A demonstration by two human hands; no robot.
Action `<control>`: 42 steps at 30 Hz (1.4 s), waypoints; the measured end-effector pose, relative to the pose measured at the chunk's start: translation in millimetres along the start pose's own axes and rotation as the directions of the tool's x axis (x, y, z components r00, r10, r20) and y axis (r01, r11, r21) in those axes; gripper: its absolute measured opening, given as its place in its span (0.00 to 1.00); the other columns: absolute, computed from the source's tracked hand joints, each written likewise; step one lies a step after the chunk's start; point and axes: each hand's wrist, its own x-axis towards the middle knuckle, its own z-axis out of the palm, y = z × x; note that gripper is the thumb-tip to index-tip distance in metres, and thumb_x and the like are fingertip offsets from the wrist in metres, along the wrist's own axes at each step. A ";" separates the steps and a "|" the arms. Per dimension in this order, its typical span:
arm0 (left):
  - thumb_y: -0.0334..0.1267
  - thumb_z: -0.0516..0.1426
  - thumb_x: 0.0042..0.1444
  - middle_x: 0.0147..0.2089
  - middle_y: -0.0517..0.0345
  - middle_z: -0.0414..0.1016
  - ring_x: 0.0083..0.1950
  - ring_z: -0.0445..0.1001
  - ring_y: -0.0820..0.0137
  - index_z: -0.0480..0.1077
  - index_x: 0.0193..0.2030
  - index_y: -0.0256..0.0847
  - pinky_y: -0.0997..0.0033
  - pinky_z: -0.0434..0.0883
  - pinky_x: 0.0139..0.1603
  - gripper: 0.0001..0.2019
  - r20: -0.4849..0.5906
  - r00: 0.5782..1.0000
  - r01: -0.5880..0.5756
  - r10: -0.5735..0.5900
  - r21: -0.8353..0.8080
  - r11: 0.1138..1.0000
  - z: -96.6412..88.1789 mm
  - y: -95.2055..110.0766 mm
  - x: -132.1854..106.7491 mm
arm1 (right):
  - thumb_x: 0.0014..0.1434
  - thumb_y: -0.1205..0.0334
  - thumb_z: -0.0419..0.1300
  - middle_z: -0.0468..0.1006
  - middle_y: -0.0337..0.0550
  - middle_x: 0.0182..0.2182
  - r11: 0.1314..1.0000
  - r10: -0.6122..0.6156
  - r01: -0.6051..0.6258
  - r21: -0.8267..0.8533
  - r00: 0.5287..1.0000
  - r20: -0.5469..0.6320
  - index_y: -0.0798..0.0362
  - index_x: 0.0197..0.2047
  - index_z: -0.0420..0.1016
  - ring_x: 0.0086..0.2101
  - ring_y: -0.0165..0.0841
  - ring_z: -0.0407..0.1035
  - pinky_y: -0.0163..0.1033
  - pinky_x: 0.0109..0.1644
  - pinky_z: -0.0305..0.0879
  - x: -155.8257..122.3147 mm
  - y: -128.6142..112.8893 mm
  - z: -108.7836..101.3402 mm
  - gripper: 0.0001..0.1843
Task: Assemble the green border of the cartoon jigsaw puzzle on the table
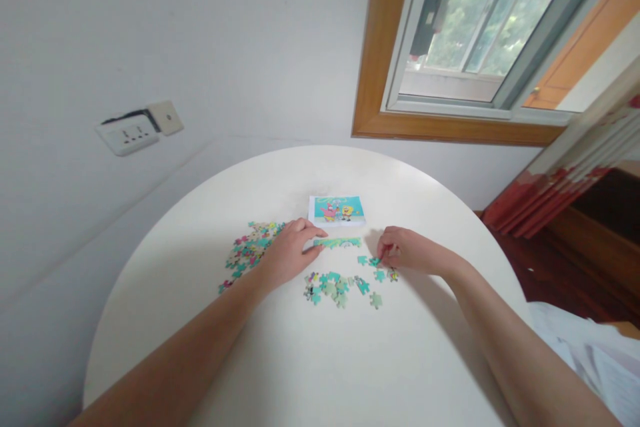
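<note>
An assembled strip of jigsaw puzzle [340,243] lies on the white round table [300,360]. At its left end rests my left hand [290,250], open, with thumb and forefinger apart at the strip's edge. My right hand [403,248] is closed in a pinch to the right of the strip, its fingertips on a teal puzzle piece [375,261]. Around it are a loose teal piece [363,259] and another piece [393,274]. Just beyond the strip stands a picture box [338,210] with cartoon figures on a teal ground.
A large heap of mixed puzzle pieces [250,250] lies left, partly behind my left hand. Nearer me is a smaller group of green and teal pieces [333,287]. Beyond the table are a wall with a socket [131,135], a wood-framed window [370,123] and a red-white curtain [540,197].
</note>
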 end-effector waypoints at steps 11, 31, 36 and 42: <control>0.35 0.56 0.57 0.45 0.52 0.69 0.49 0.68 0.63 0.73 0.47 0.42 0.61 0.65 0.54 0.11 0.005 1.000 -0.002 0.002 0.007 1.000 -0.2 1.0 -0.7 | 0.50 0.67 0.59 0.76 0.43 0.31 0.998 0.054 -0.055 -0.024 0.997 -0.055 0.54 0.31 0.78 0.31 0.32 0.70 0.35 0.35 0.64 1.2 13.4 -7.2 0.06; 0.34 0.56 0.55 0.44 0.54 0.70 0.49 0.69 0.64 0.73 0.46 0.43 0.62 0.66 0.53 0.11 0.006 1.000 0.029 -0.029 -0.008 1.000 -0.9 4.1 -0.3 | 0.55 0.67 0.62 0.74 0.44 0.36 0.938 -0.345 0.345 -0.014 0.938 0.026 0.52 0.40 0.77 0.38 0.32 0.68 0.36 0.44 0.64 1.1 -53.2 41.3 0.08; 0.34 0.57 0.55 0.44 0.53 0.70 0.49 0.69 0.64 0.73 0.46 0.43 0.62 0.66 0.54 0.12 -0.008 1.000 0.009 -0.009 -0.013 1.000 0.3 2.8 -1.0 | 0.55 0.72 0.57 0.75 0.42 0.35 0.943 -0.321 0.320 0.090 0.947 -0.003 0.52 0.39 0.77 0.36 0.30 0.69 0.34 0.40 0.65 -0.7 -42.0 25.8 0.11; 0.35 0.56 0.56 0.45 0.53 0.69 0.49 0.68 0.63 0.73 0.46 0.43 0.61 0.66 0.54 0.11 -0.002 1.000 0.019 -0.019 -0.010 1.000 1.5 1.5 -1.1 | 0.54 0.72 0.57 0.76 0.42 0.35 0.972 -0.233 0.233 0.006 0.972 0.036 0.50 0.40 0.78 0.34 0.32 0.69 0.35 0.40 0.65 -7.0 -32.9 11.2 0.13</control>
